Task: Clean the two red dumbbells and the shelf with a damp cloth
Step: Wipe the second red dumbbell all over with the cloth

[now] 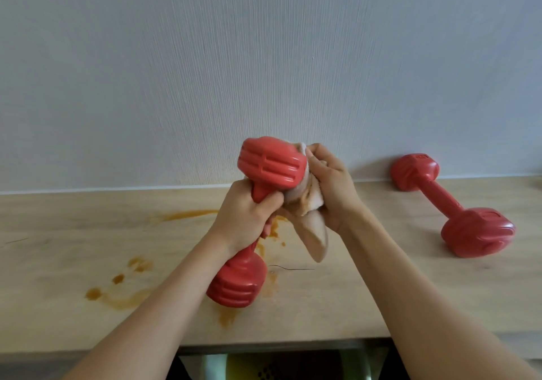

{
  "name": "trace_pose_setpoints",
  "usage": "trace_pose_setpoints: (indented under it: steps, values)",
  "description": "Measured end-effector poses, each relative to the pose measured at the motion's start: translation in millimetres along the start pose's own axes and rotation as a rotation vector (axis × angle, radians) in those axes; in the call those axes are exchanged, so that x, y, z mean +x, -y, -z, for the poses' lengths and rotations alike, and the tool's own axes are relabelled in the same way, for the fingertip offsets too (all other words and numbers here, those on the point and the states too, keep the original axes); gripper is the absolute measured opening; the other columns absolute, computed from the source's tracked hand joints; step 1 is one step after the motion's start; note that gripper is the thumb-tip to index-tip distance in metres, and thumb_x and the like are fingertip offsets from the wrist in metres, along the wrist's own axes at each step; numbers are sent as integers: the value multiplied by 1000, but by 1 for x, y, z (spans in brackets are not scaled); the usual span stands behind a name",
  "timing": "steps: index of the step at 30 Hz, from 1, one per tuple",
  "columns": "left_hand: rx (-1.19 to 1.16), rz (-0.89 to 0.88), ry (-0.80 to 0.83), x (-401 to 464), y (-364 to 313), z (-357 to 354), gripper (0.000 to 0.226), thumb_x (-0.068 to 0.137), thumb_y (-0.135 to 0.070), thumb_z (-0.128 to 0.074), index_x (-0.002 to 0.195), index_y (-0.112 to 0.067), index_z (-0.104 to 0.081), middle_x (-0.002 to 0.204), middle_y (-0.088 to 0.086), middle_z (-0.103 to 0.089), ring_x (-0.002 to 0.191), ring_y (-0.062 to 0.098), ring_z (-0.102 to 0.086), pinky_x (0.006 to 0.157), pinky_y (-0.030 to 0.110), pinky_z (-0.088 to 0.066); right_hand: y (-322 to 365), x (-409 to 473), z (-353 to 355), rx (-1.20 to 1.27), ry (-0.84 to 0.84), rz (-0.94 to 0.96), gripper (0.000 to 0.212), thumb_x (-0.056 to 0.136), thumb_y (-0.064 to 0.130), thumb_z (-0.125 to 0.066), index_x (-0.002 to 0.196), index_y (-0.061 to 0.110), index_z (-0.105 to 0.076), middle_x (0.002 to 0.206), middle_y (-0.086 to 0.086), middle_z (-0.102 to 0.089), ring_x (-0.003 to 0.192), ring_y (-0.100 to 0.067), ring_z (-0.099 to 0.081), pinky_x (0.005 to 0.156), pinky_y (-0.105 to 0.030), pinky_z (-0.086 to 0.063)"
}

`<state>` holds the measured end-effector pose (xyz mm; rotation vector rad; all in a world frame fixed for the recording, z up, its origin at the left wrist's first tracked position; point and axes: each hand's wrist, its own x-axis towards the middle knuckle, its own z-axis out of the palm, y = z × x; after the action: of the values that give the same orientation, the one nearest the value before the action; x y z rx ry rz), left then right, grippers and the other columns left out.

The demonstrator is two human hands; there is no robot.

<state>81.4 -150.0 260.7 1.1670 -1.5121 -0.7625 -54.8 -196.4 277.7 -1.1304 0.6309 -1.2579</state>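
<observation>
Nearest the camera, the left hand (245, 212) was wrapped tight around the bar of the held dumbbell (271, 164), which stood tilted, its long axis running from the lower head at about 7 o'clock up to the upper head at 1 o'clock. The right hand (330, 186) sat at 3 o'clock of that upper head, fingers bunched around the cloth (311, 215) and pressing it against the head's side (the cloth already carried orange smears). The second dumbbell (451, 203) lay on the shelf (381, 291) well out at 3 o'clock, nearer the right hand. Orange stains (120, 288) marked the shelf at 8 o'clock, probably waiting for wiping later.
</observation>
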Motion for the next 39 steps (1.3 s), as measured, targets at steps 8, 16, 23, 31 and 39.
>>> trace_pose_setpoints:
  steps: [8,16,23,31,39]
  values:
    - [103,-10,-100,-1,3,13,30,73,-40,-67,81,-10,-66,66,2,-70,64,15,-68,64,27,-54,2,-13,-2,-85,-80,97,18,96,18,-50,84,6,-54,84,-10,-69,75,-24,-66,69,-42,-56]
    - [95,3,-223,-3,2,8,22,85,-23,-63,67,-12,-56,42,-4,-54,39,6,-52,47,14,-41,-2,-26,-20,-588,-261,362,15,95,24,-53,83,17,-57,68,3,-63,65,-11,-62,61,-32,-51]
    - [-9,30,-318,-4,3,14,35,85,-17,-59,52,-9,-53,39,3,-48,37,12,-44,45,17,-38,-10,-44,-43,-916,-194,551,22,93,29,-44,83,15,-58,94,4,-54,70,-7,-52,59,-20,-42]
    - [79,23,-265,-2,5,11,44,80,-17,-60,39,-13,-47,32,1,-45,32,11,-43,46,16,-38,-1,-34,-26,-974,-260,565,31,88,32,-41,81,10,-63,89,-1,-59,65,-11,-53,58,-28,-42]
    - [100,24,-279,-4,5,13,34,69,-21,-52,35,-18,-48,32,1,-44,33,12,-43,47,21,-39,0,-29,-31,-998,-246,516,30,85,29,-40,84,9,-63,88,-2,-58,70,-20,-56,61,-28,-39]
